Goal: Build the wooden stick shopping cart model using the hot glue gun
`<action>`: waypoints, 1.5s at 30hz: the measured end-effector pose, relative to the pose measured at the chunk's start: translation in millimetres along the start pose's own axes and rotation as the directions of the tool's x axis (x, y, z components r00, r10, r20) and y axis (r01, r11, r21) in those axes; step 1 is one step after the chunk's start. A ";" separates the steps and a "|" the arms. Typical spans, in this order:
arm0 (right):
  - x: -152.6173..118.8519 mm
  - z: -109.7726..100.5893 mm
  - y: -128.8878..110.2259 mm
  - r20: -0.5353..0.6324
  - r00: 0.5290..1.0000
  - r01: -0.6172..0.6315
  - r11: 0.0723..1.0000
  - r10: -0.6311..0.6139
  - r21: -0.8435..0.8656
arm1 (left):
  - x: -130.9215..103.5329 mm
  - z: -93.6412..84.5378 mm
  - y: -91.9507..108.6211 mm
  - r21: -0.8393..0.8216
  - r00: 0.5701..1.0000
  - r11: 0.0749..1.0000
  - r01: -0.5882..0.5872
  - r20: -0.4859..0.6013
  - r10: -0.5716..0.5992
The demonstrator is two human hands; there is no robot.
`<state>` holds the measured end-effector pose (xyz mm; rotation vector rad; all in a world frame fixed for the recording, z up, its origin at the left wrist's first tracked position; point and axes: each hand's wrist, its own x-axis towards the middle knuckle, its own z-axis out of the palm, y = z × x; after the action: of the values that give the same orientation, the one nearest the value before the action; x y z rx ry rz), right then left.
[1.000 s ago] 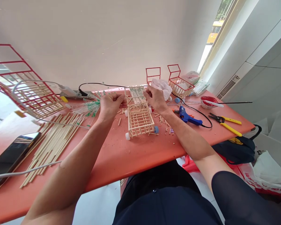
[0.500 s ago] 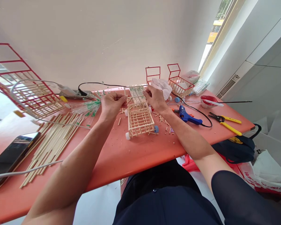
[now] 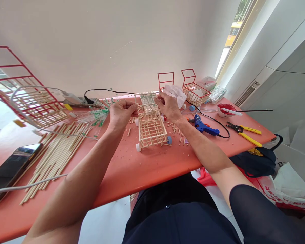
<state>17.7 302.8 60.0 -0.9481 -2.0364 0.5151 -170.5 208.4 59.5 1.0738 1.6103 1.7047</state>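
Note:
A small cart built of thin wooden sticks (image 3: 152,130) stands on the orange table, with bottle caps as wheels. My left hand (image 3: 122,112) is closed in a pinch at the left side of its raised handle frame. At the frame's right side, my right hand (image 3: 169,106) pinches too. A thin crosswise wooden stick (image 3: 146,104) spans between the fingertips, its ends hidden by the fingers. Behind it lies a clear plastic bundle (image 3: 147,99). Crumpled white tissue (image 3: 176,95) shows just past my right hand.
Right of the cart lie a blue glue gun (image 3: 204,126), yellow-handled pliers (image 3: 245,132) and a bowl of red paint (image 3: 225,110). Red-and-wood carts (image 3: 196,91) stand behind. Left are loose sticks (image 3: 56,152), a phone (image 3: 14,166), a cable and a larger cart (image 3: 38,101). Stick offcuts litter the table.
Both hands keep their pinch at the handle frame, and the cart stays in place. Only a very slight shift of the whole view shows.

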 end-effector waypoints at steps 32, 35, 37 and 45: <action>-1.0 -1.5 -5.1 0.008 1.000 0.008 1.000 -0.008 -0.023 | 8.4 -10.2 1.1 0.037 0.999 0.999 -0.020 0.031 0.019; -0.9 -1.6 -5.2 0.011 1.000 0.010 1.000 -0.010 -0.025 | 8.6 -6.8 -2.5 0.055 0.999 0.998 -0.039 0.038 0.037; -0.7 -1.6 -5.4 0.011 1.000 0.009 1.000 -0.008 -0.029 | 8.4 -5.0 -4.5 0.064 0.998 0.997 -0.052 0.037 0.050; -0.5 -1.1 -6.0 0.006 1.000 -0.007 1.000 0.008 -0.030 | 10.0 -2.1 -6.4 0.042 0.999 0.999 -0.035 0.007 0.034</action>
<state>16.1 298.6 64.2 -0.9732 -2.0517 0.4936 -178.3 216.4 55.1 1.1317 1.6392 1.6954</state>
